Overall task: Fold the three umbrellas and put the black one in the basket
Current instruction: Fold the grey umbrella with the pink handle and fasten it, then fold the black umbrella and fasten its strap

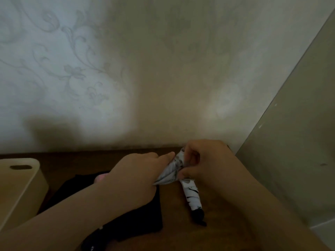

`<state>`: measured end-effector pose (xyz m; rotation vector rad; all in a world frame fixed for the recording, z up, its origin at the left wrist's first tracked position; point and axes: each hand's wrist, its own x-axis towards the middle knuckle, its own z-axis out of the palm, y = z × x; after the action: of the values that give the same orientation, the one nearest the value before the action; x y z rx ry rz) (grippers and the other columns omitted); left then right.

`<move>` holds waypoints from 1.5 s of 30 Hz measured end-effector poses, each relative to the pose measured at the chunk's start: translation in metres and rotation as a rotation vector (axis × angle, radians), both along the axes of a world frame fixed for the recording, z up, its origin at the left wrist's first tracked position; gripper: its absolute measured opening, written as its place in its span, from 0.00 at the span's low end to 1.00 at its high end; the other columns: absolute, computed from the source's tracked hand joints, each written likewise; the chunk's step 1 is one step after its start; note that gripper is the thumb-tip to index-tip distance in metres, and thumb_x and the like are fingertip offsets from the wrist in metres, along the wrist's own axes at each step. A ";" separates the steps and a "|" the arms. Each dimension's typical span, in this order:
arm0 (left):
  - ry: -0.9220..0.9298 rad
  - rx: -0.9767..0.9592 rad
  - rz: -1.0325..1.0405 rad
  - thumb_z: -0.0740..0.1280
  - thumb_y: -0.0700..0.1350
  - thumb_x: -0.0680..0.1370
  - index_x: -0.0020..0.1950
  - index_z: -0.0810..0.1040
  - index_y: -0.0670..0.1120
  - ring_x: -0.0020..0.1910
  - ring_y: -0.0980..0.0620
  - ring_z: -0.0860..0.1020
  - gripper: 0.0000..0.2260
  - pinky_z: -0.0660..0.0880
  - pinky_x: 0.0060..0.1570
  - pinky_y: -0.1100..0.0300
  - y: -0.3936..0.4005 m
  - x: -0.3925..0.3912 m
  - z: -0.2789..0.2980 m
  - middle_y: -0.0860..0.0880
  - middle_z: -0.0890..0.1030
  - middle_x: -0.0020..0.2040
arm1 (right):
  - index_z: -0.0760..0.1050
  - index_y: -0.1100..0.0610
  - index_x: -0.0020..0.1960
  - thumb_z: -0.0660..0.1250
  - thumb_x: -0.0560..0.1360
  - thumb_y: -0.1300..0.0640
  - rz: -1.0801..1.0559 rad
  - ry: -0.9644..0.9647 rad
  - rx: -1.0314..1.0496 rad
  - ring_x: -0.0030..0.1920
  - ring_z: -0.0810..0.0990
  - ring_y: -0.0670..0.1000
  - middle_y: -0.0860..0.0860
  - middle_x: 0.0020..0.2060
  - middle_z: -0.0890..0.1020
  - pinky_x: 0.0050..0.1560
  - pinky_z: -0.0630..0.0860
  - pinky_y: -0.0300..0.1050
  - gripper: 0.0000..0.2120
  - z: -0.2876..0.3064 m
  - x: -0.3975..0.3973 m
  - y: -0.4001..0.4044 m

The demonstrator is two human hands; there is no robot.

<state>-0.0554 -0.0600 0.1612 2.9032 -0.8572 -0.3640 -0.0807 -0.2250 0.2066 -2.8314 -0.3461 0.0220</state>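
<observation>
A white umbrella with black markings (192, 194) lies half rolled on the brown table (213, 223), its black handle toward me. My left hand (137, 174) grips the loose fabric near its far end. My right hand (204, 160) pinches the same end from the other side. A black umbrella (141, 214) lies spread under my left forearm. The cream basket (20, 187) stands at the left edge. A small pink object (100, 177) shows beside my left wrist; I cannot tell what it is.
A patterned pale wall (126, 69) rises right behind the table's far edge. A grey-green panel (299, 142) slants along the right side, close to my right arm.
</observation>
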 end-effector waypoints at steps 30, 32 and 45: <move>0.740 -1.142 0.559 0.76 0.58 0.72 0.53 0.77 0.51 0.33 0.63 0.82 0.16 0.77 0.38 0.67 0.059 -0.054 -0.065 0.57 0.84 0.33 | 0.82 0.60 0.47 0.81 0.46 0.65 -0.089 0.612 2.152 0.32 0.80 0.52 0.56 0.34 0.80 0.37 0.80 0.45 0.29 -0.069 0.047 0.060; 0.846 -1.141 0.561 0.74 0.55 0.74 0.48 0.74 0.52 0.23 0.62 0.77 0.12 0.72 0.30 0.69 0.067 -0.059 -0.064 0.58 0.80 0.24 | 0.80 0.59 0.52 0.79 0.51 0.66 -0.099 0.633 2.140 0.31 0.79 0.52 0.56 0.35 0.79 0.36 0.80 0.45 0.29 -0.067 0.053 0.063; 0.629 -1.083 0.772 0.58 0.50 0.86 0.58 0.73 0.46 0.31 0.58 0.79 0.09 0.81 0.37 0.60 0.004 -0.032 -0.155 0.49 0.77 0.41 | 0.64 0.49 0.68 0.64 0.76 0.46 -0.520 0.585 1.166 0.58 0.76 0.48 0.48 0.61 0.75 0.54 0.76 0.45 0.23 -0.174 0.032 0.055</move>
<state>-0.0876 -0.0558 0.0062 1.7133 0.1860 -0.4726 -0.0489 -0.1703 0.0329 -1.5755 0.4009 0.3861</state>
